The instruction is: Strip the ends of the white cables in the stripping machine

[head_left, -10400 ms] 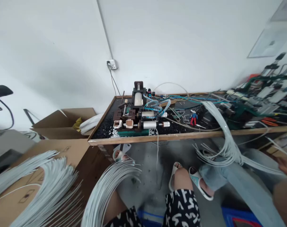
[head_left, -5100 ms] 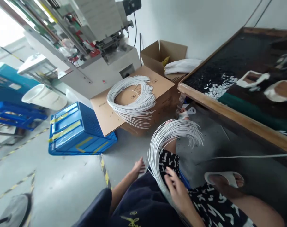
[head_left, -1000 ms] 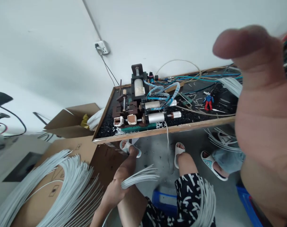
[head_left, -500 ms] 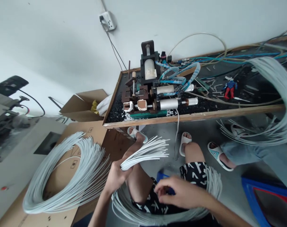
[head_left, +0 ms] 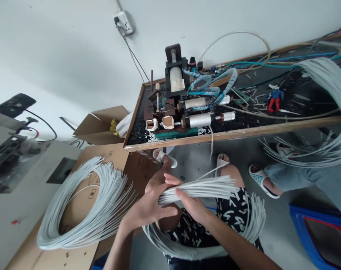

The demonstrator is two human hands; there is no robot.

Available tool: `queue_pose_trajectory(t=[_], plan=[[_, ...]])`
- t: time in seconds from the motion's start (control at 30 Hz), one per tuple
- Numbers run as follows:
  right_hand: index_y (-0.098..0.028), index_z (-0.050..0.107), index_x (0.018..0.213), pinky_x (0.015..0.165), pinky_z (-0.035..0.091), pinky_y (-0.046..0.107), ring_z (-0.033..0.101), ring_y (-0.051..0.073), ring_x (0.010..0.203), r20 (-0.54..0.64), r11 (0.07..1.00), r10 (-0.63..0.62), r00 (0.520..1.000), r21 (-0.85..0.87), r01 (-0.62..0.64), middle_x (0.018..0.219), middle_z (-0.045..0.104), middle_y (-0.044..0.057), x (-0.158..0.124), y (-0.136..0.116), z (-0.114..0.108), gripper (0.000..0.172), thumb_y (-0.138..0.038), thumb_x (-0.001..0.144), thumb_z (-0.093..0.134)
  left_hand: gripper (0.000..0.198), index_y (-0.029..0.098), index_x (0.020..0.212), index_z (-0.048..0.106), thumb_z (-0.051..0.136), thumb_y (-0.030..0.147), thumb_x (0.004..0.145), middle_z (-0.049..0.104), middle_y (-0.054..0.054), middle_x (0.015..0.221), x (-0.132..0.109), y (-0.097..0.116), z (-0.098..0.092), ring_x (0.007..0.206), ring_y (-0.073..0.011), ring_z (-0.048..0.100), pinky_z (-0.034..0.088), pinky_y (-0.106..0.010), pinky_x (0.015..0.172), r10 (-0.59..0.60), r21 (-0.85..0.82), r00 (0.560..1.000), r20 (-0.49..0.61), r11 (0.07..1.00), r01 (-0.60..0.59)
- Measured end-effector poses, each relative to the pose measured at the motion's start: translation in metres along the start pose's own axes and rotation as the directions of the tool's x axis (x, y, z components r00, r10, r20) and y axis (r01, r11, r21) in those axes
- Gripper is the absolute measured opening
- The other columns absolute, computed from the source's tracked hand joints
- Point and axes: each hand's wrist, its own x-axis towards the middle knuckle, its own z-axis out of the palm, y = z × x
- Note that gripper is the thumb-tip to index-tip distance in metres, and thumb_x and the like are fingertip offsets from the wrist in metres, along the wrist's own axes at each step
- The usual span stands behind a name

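Note:
A bundle of thin white wires [head_left: 204, 187] loops round my lap, its cut ends fanned out toward the right. My left hand [head_left: 149, 204] grips the bundle from the left, fingers wrapped over it. My right hand [head_left: 191, 205] holds the same bundle from underneath, fingers curled round the strands. Both hands meet just above my knees, in front of the workbench [head_left: 238, 135]. A small machine [head_left: 173, 103] with metal cylinders and blue hoses stands on the bench ahead.
A second coil of white wires [head_left: 86, 206] lies on a flat cardboard box [head_left: 83, 176] to my left. Another person's legs [head_left: 288, 176] and wire bundle [head_left: 333, 97] are on the right. An open carton [head_left: 101, 123] stands by the wall, and a blue crate [head_left: 319, 236] sits low right.
My right hand has come up from my lap and joined the left on the wire bundle. The wire ends now lie flatter and point right.

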Motion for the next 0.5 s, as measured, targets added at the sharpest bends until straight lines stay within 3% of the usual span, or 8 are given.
queue_pose_trajectory(t=[0.1,0.2,0.27,0.37,0.43,0.5], plan=[[-0.027,0.071,0.113,0.122,0.026,0.044,0.041,0.02,0.14,0.102,0.996,-0.083,0.991,-0.03,0.086,0.137,0.059,0.002,-0.008,-0.024,0.008,0.023,-0.035,0.096,0.057,0.071,0.02,0.136,0.06,0.065,0.066,0.081,0.064,-0.013,0.125,-0.008,-0.014,-0.018,0.109,-0.0294,0.062,0.053,-0.037,0.09,0.039,-0.172,0.985,0.168,0.985,-0.01],[-0.024,0.071,0.101,0.116,0.035,0.043,0.055,0.02,0.128,0.26,0.987,-0.151,0.954,-0.013,0.16,0.108,0.073,0.005,-0.016,-0.046,0.022,0.016,-0.028,0.094,0.057,0.078,0.018,0.125,0.068,0.065,0.077,0.074,0.066,-0.014,0.121,-0.015,-0.021,-0.036,0.111,-0.0318,0.062,0.05,-0.04,0.096,0.11,-0.283,0.967,0.228,0.958,-0.042],[-0.023,0.067,0.089,0.11,0.042,0.043,0.064,0.022,0.115,0.315,0.988,-0.15,0.937,0.022,0.151,0.091,0.073,0.006,-0.023,-0.051,0.03,0.015,-0.032,0.093,0.057,0.079,0.017,0.121,0.069,0.063,0.08,0.073,0.069,-0.014,0.113,-0.018,-0.018,-0.047,0.105,-0.0315,0.064,0.05,-0.04,0.095,0.136,-0.316,0.971,0.195,0.946,-0.069],[-0.021,0.056,0.069,0.104,0.045,0.045,0.067,0.022,0.096,0.308,0.987,-0.11,0.945,0.144,0.068,0.07,0.063,0.005,-0.032,-0.04,0.042,0.035,-0.046,0.094,0.053,0.072,0.018,0.116,0.07,0.055,0.078,0.08,0.07,-0.013,0.101,-0.021,-0.007,-0.051,0.095,-0.0292,0.066,0.054,-0.036,0.085,0.144,-0.301,0.99,0.012,0.944,-0.134],[-0.02,0.05,0.061,0.097,0.049,0.045,0.065,0.02,0.082,0.287,0.963,-0.078,0.955,0.27,-0.003,0.063,0.056,0.004,-0.033,-0.029,0.048,0.045,-0.052,0.093,0.052,0.064,0.019,0.118,0.07,0.056,0.072,0.085,0.07,-0.013,0.106,-0.022,0.003,-0.043,0.099,-0.0289,0.066,0.054,-0.034,0.086,0.15,-0.236,0.987,-0.065,0.958,-0.161],[-0.02,0.045,0.053,0.081,0.054,0.04,0.059,0.017,0.065,0.248,0.934,-0.076,0.966,0.358,-0.019,0.054,0.05,0.002,-0.031,-0.021,0.052,0.053,-0.057,0.09,0.053,0.057,0.022,0.127,0.066,0.058,0.064,0.088,0.067,-0.012,0.121,-0.024,0.013,-0.029,0.11,-0.0294,0.063,0.054,-0.035,0.093,0.153,-0.157,0.988,-0.027,0.975,-0.155]])
